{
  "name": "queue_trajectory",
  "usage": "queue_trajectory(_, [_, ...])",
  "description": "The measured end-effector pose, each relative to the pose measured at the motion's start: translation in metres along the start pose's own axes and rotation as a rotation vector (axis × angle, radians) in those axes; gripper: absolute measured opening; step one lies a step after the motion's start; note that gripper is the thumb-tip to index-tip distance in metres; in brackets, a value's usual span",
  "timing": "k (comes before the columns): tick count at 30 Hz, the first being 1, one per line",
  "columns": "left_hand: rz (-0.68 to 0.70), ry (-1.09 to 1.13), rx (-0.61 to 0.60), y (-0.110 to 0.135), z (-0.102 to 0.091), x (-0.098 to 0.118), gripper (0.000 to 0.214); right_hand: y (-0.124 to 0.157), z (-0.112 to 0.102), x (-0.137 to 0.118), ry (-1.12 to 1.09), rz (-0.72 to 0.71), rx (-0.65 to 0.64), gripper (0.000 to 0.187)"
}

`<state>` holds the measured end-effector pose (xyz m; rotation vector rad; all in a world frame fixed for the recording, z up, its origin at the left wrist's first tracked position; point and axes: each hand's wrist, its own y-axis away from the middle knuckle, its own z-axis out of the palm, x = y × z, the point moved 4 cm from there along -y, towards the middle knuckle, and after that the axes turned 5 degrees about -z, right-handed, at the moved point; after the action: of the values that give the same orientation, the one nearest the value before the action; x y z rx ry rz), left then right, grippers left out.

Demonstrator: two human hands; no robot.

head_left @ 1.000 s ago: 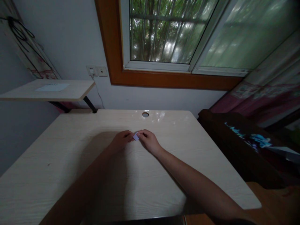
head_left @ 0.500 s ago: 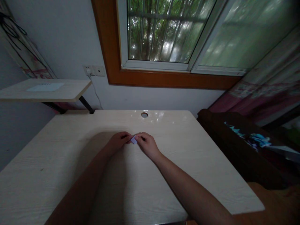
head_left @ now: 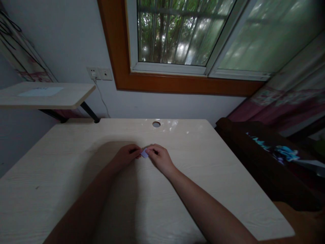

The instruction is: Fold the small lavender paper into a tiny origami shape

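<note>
A small pale purple piece, flat and paper-like [head_left: 144,154], is pinched between my two hands over the middle of the desk [head_left: 198,183]. My left hand [head_left: 128,153] is closed, its thumb and fingertips at the piece's left corner. From the other side, my right hand [head_left: 159,155] grips the upper right part with thumb and forefinger. Fingers cover some of the piece, and whether it is folded I cannot tell. Both hands are low over the wooden desktop, with a shadow on the left.
Behind the hands is a round cable hole [head_left: 156,124] in the desktop. A raised shelf [head_left: 73,91] with a sheet of paper [head_left: 40,91] stands at the back left. A wall socket [head_left: 99,74] with a white cord is behind it. Dark furniture [head_left: 243,149] stands to the right.
The view has shifted slightly. Both hands keep their pinch on the purple piece in nearly the same place, with only slight finger movement.
</note>
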<state>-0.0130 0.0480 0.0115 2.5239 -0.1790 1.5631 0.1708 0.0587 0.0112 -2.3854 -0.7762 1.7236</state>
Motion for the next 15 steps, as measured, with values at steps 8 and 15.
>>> queue_trajectory(8, [0.018,-0.035,-0.009,-0.0011,0.0009,-0.0023,0.027,0.0004,-0.0004,0.0028,-0.010,-0.011,-0.011,0.016])
queue_trajectory(15, [0.013,-0.060,-0.003,0.0012,0.0046,0.0017,0.024,0.0043,0.0030,0.0072,-0.047,0.025,0.000,0.017])
